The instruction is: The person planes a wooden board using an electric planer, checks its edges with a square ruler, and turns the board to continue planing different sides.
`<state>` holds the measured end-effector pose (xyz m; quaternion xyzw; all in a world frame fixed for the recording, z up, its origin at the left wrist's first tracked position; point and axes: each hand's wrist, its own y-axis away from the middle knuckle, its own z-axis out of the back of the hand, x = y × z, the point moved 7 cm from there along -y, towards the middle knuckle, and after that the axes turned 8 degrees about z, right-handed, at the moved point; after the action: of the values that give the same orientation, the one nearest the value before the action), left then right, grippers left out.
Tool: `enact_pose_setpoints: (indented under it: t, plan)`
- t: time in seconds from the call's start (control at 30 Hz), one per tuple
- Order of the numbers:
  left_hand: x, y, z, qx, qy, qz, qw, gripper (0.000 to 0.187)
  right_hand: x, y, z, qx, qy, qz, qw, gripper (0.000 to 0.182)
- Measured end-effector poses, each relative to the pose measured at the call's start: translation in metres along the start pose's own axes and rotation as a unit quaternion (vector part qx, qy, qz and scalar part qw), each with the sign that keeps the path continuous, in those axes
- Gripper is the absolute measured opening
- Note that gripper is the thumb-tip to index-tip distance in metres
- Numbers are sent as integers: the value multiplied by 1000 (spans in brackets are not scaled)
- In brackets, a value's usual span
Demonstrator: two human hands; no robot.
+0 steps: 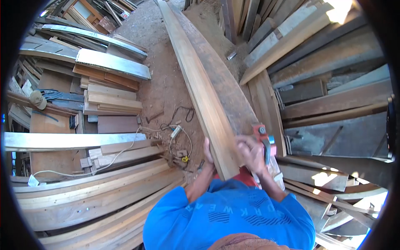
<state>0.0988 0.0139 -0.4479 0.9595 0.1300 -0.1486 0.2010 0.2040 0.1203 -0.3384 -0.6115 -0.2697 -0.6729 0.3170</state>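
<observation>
A long, pale wooden plank (200,87) runs from close to my body toward the far end of the view. My left hand (208,153) grips its left edge near the close end, with the fingers partly hidden behind the wood. At the plank's right edge is my right hand (250,153), its curled fingers smeared by motion and overlapping the board. Just to the right of that hand stands a red and grey tool (261,131). Beneath and beside the plank lies a broad, darker beam (227,83).
Stacked boards (112,100) and long planks (96,196) fill the left side. More timber (333,108) leans on the right. A power strip (176,132) with a looping cable lies on the dirt floor (160,91), close to a hammer-like tool (154,117).
</observation>
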Motion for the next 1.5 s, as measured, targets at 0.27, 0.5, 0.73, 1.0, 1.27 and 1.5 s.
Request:
enact_pose_setpoints:
  t: [0.27, 0.5, 0.73, 1.0, 1.27, 1.5]
  plan:
    - [-57, 59, -223, 235, 99, 42, 966, 113, -7, 18, 87, -83, 117, -24, 989, 21]
    - [-125, 56, -311, 299, 14, 12, 954, 116, -21, 19, 64, 38, 323, -85, 942, 26]
    - [-185, 59, -345, 247, -28, -115, 962, 92, -21, 8, 52, 40, 329, 2, 943, 30]
    - [-187, 65, -358, 421, 130, -3, 898, 86, -65, 17, 70, 55, 374, -64, 923, 34]
    - [-187, 71, -358, 435, 168, 23, 884, 84, -78, 19, 71, 59, 387, -78, 917, 36]
    - [-154, 72, -322, 274, 11, -9, 962, 92, -126, 22, 102, 10, 405, -110, 908, 43]
